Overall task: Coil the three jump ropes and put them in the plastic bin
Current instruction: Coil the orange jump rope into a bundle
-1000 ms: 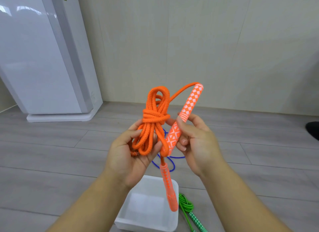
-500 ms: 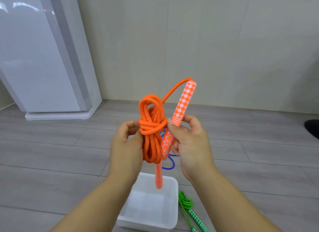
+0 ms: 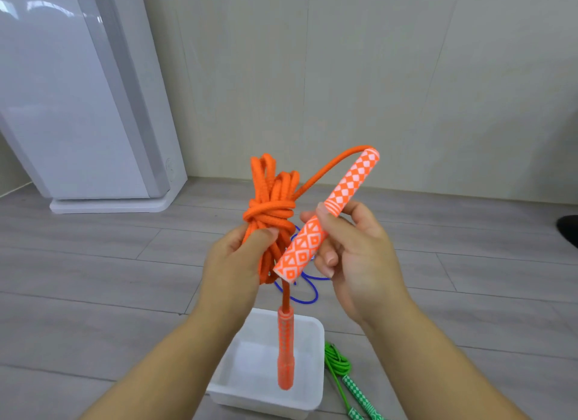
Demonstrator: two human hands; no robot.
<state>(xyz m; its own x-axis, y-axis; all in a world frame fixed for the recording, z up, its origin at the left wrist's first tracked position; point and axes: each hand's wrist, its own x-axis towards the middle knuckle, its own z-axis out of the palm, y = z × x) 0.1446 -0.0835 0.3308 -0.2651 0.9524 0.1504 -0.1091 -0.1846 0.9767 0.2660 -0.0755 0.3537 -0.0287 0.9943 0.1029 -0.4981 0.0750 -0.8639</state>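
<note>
My left hand (image 3: 237, 260) grips the orange jump rope (image 3: 272, 207), a bundle of coils bound by a wrap round its middle. One orange patterned handle (image 3: 325, 222) is pinched in my right hand (image 3: 359, 257), its cord arching back to the bundle. The second orange handle (image 3: 286, 351) hangs straight down over the white plastic bin (image 3: 309, 391) on the floor below. A coiled green jump rope (image 3: 339, 363) lies right of the bin. Part of a blue rope (image 3: 308, 294) lies on the floor behind my hands.
A white appliance (image 3: 72, 100) stands at the left against the beige wall. A dark object (image 3: 567, 228) sits at the right edge of the grey plank floor.
My left hand turned the bundle so its back faces me. The right hand tilted its handle lower. The hanging handle now dangles over the bin.
</note>
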